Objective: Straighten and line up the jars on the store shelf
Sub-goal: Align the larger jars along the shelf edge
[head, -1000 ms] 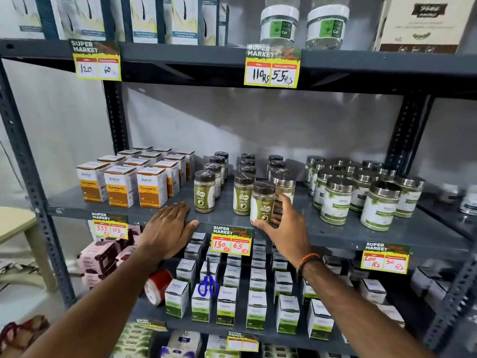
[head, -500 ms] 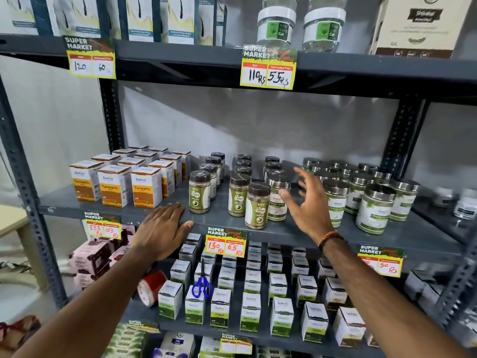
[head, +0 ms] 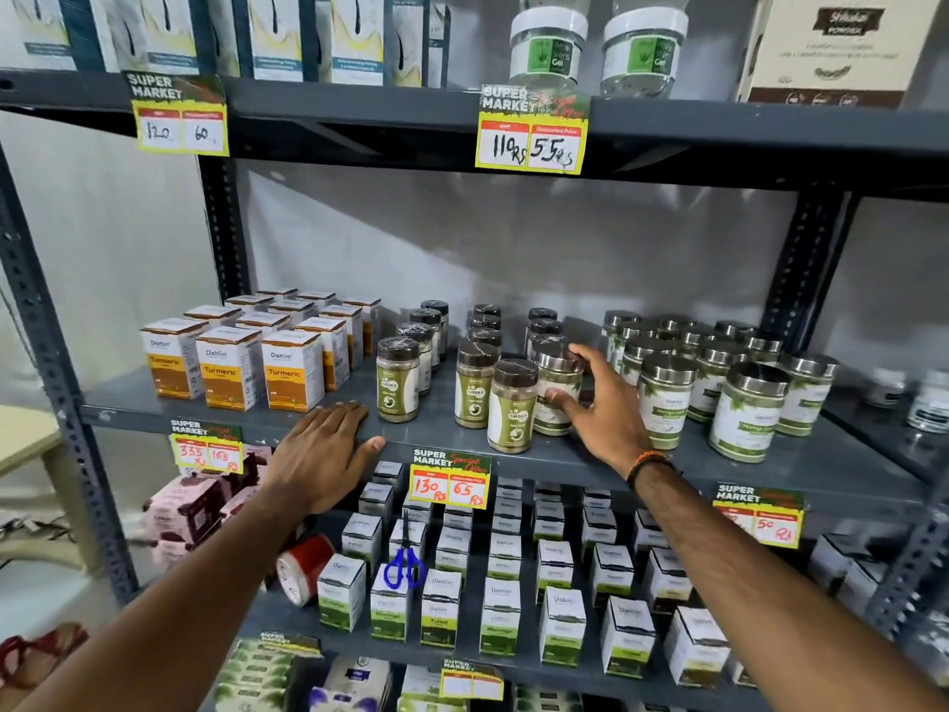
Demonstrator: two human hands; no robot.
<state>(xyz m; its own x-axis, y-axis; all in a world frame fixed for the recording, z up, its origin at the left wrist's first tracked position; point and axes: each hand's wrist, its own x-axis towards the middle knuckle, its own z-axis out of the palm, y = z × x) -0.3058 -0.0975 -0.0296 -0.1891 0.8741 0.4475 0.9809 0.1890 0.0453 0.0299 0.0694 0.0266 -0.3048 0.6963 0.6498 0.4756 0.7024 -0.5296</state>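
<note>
Right hand (head: pixel 601 408) is on a steel-lid jar (head: pixel 557 393) w/ thumb on the label side and fingers curled over the lid edge, so a loose wrap-around grip, not a tight pinch. Left hand (head: pixel 321 454) is just flat, fingers together, pressed on the front lip of the shelf (head: pixel 719 465), holding nothing.

Progress, imo: maybe halfway. To the left of the right hand, the brown-lid jars run back in three columns that look ok-ish, but the front GRSKA jar (head: pixel 513 405) sits fwd of its neighbours, touching or nearly touching the one being held, so that row isn't even yet. Right of that hand, the bigger steel-lid bunch (head: pixel 714 372) is a loose cluster, not rows, w/ two jars pulled out toward the edge. That bit looks untouched.

Readable stuff: "GRSKA" on the green jars, "Dishlin Turmeric" on the orange boxes (head: pixel 231 367) past the left hand, "Moringa" partly legible on the big jars. Price tag (head: pixel 450 477) between the hands says SUPER MARKET 130 Rs / 65 Rs. Up top 110 Rs / 55 Rs under "Gel" tubs (head: pixel 548 43).
</note>
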